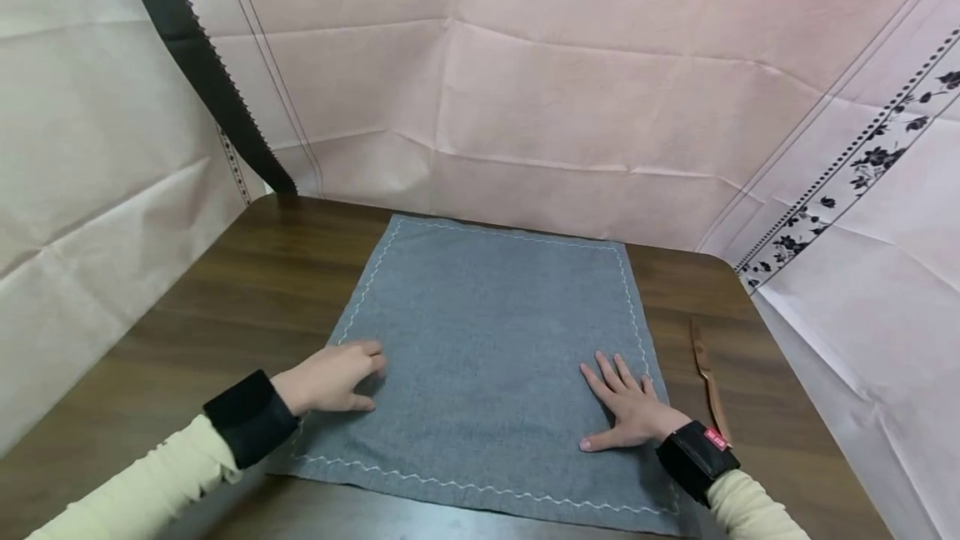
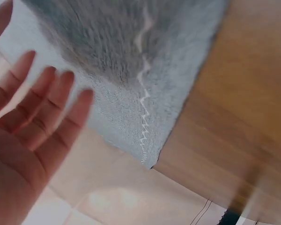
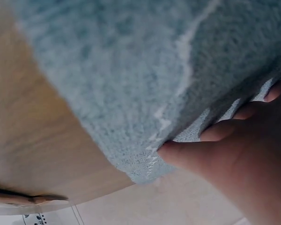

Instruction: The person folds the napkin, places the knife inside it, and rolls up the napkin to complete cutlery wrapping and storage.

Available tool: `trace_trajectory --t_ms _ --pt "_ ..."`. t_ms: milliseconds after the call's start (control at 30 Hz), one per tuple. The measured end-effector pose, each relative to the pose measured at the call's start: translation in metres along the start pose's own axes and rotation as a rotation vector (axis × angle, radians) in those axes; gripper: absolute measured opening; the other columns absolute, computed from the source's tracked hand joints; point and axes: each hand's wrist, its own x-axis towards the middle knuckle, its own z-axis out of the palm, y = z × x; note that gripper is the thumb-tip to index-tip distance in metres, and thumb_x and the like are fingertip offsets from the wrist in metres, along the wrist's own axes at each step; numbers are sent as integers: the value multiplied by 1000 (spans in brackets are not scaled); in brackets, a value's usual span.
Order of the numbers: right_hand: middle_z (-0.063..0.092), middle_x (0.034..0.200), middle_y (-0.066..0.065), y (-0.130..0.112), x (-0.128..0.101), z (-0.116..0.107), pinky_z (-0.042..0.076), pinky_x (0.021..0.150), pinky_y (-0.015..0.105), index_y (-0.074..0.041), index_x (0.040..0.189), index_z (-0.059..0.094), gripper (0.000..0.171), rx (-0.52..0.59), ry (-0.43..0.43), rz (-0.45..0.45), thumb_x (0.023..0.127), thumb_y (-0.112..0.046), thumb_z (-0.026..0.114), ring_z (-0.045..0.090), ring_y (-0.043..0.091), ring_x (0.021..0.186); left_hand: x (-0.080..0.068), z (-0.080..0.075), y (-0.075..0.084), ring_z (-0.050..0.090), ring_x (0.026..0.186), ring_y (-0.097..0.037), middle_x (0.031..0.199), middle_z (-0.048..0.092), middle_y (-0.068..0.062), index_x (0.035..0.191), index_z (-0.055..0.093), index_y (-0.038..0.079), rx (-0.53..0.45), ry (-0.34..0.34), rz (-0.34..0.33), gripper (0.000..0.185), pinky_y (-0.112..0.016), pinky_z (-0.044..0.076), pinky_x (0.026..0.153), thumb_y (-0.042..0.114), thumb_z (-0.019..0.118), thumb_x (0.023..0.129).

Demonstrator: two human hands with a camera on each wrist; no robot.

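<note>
Left fingers point(image 1: 367, 348) loosely bent — right fingers point(image 1: 598, 385) spread on cloth point(image 1: 495, 315).

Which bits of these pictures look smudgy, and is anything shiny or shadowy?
Head view: mostly sharp, with a pale shine on the brown wooden table just below the blue-grey fabric cloth; left wrist view: white zigzag stitching blurry up top, clearer near the corner, a dark shadow across the cloth; right wrist view: cloth fuzzy up top, crisper lower down.

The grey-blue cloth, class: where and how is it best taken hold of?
Probably pinch the cloth by its near left corner and near right corner, coming from the near side: it lies spread out, so its middle offers little to grip, while corners give free edges.
</note>
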Motion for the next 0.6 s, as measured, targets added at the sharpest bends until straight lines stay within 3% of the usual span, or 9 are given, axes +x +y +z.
trace_trajectory --t_ms 67,133,233,300,433,600 --pt "2 149 23 1 -1 -1 5 93 70 -5 145 17 107 2 11 -4 68 -62 66 -3 45 133 -7 -4 4 41 62 -6 70 42 8 71 55 14 -62 -24 40 19 -23 37 53 10 74 70" --pt "3 149 23 1 -1 -1 4 93 70 -5 145 18 107 1 15 -4 68 -62 66 -2 45 133 -14 -6 6 35 54 -2 62 39 13 61 51 16 -137 -88 54 24 -19 32 48 7 73 68" --pt "3 149 23 -1 -1 -1 5 93 70 -5 145 18 107 -9 15 -6 68 -62 66 -2 45 133 -23 -9 10 31 46 1 50 36 17 50 49 17 -258 -220 27 32 -16 26 42 17 78 64" --pt "4 148 23 -1 -1 -1 5 92 70 -4 144 18 107 -10 18 -10 68 -61 66 -1 46 133 -27 -8 13 30 44 2 48 36 18 48 49 18 -286 -298 -15 38 -16 25 40 29 84 57" --pt "4 148 23 -1 0 0 6 93 70 -5 145 18 108 -14 16 -1 67 -63 66 -1 45 133 -29 -6 19 32 44 -1 49 37 15 50 46 19 -215 -340 -70 45 -19 27 40 34 88 47" --pt "4 149 22 1 2 1 6 92 70 -6 145 18 108 -12 16 2 67 -64 65 -1 45 133 -29 -4 25 30 46 -4 50 36 11 51 43 19 -163 -339 -120 42 -22 27 42 15 85 49"
